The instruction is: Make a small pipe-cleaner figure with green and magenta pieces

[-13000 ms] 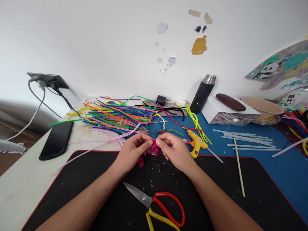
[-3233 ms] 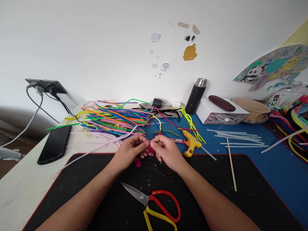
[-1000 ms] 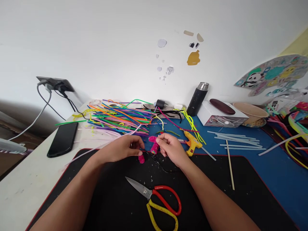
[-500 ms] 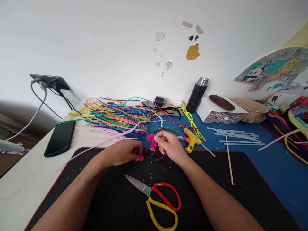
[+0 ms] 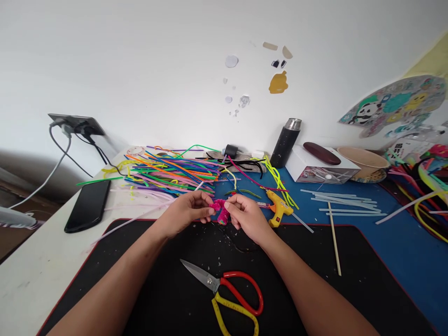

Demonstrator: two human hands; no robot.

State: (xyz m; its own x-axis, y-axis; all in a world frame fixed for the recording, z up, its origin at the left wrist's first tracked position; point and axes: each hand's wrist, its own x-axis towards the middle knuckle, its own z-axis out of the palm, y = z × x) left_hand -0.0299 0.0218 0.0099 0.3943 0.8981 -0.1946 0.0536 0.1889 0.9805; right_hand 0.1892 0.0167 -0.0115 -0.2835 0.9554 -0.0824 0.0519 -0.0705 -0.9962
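My left hand (image 5: pixel 187 211) is closed on a small pink fuzzy piece (image 5: pixel 214 206), pinched between thumb and fingers. Its end meets a thicker pink coiled piece (image 5: pixel 223 215), which my right hand (image 5: pixel 247 215) pinches from the right. Both hands are above the far edge of the black mat (image 5: pixel 168 280). Nearer to me lie scissors (image 5: pixel 217 283) with one red and one yellow handle, blades toward the left. A yellow glue gun (image 5: pixel 279 208) rests just right of my right hand.
Colourful pipe cleaners (image 5: pixel 175 172) are heaped behind my left hand. A phone (image 5: pixel 87 205) lies at the left. To the right are glue sticks (image 5: pixel 350 200), a wooden stick (image 5: pixel 334 240), a black flask (image 5: pixel 286 142), a white box (image 5: pixel 320 168) and a bowl (image 5: pixel 364 161).
My left hand has risen from the mat with the small pink piece and brought it against the pink coiled piece. My right hand has hardly moved. The view has tilted slightly upward.
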